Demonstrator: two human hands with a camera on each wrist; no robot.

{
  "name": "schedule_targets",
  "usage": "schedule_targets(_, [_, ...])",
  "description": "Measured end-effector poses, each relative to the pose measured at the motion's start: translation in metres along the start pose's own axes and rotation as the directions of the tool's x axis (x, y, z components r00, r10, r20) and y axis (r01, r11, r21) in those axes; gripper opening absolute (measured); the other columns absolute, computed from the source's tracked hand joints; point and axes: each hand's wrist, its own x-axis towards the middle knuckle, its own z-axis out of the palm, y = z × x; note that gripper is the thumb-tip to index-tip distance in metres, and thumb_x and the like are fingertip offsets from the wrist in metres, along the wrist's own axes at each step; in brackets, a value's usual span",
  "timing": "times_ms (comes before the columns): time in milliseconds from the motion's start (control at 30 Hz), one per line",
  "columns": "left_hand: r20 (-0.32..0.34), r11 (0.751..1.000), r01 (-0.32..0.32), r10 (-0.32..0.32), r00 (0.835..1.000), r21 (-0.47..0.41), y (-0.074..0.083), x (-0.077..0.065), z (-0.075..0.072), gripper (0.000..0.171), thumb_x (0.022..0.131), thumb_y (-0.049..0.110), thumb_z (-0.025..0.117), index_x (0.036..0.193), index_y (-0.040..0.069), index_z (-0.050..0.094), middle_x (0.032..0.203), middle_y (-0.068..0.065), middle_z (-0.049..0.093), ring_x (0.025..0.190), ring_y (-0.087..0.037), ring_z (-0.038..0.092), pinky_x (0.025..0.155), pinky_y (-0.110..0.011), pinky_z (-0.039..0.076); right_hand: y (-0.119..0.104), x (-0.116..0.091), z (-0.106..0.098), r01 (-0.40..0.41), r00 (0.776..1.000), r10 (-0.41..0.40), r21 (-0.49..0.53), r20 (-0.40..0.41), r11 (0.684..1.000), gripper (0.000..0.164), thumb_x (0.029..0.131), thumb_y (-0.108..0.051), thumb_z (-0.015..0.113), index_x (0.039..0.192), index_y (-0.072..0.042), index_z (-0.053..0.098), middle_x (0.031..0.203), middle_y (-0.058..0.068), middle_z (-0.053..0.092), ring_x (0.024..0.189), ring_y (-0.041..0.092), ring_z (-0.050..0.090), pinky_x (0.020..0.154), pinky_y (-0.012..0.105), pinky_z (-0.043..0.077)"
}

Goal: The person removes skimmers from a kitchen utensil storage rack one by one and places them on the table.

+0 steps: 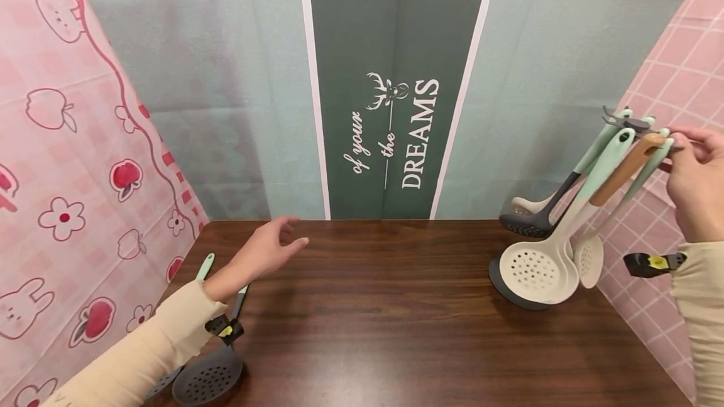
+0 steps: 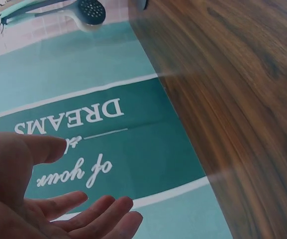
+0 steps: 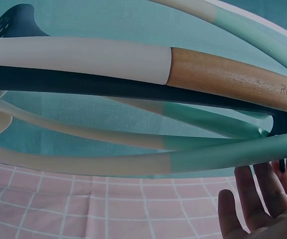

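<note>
My right hand (image 1: 698, 187) pinches the top end of a mint handle (image 1: 650, 168) on a utensil stand at the right. In the right wrist view, fingertips (image 3: 245, 181) meet that handle near its end. A cream slotted spoon (image 1: 588, 262) hangs low on this side and seems to belong to the handle. Around it hang a cream skimmer (image 1: 532, 274), a wooden-handled utensil (image 1: 625, 171) and a dark slotted utensil (image 1: 528, 223). My left hand (image 1: 268, 247) hovers above the table, fingers relaxed and holding nothing.
Beneath the hanging utensils shows the stand's dark round base (image 1: 503, 287). A dark grey skimmer (image 1: 208, 375) lies on the brown wooden table (image 1: 384, 313) at front left, beside another partly hidden under my left arm. Pink cloth (image 1: 73, 162) borders the left side.
</note>
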Motion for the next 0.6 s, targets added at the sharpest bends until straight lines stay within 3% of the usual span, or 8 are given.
schedule_targets(300, [-0.001, 1.000, -0.010, 0.010, 1.000, -0.026, 0.0081, 0.0043, 0.0042, 0.055, 0.101, 0.030, 0.065, 0.144, -0.001, 0.050, 0.130, -0.023, 0.061, 0.119, -0.039, 0.061, 0.096, -0.053, 0.050, 0.0029, 0.0014, -0.0033, 0.028, 0.999, -0.028, -0.022, -0.017, 0.999, 0.018, 0.103, -0.010, 0.057, 0.092, -0.021, 0.066, 0.084, -0.014, 0.067, 0.074, -0.005, 0.063, 0.062, 0.005, 0.044])
schedule_targets(600, [-0.004, 0.999, -0.004, 0.004, 1.000, -0.054, 0.0091, 0.0099, 0.0098, 0.058, 0.101, 0.029, 0.066, 0.145, -0.003, 0.046, 0.133, -0.023, 0.060, 0.120, -0.036, 0.061, 0.098, -0.052, 0.050, 0.0083, -0.0004, -0.0028, 0.087, 0.996, -0.087, 0.086, -0.001, 0.992, 0.012, 0.100, -0.004, 0.062, 0.093, -0.013, 0.067, 0.085, -0.008, 0.070, 0.067, -0.001, 0.064, 0.063, 0.006, 0.047])
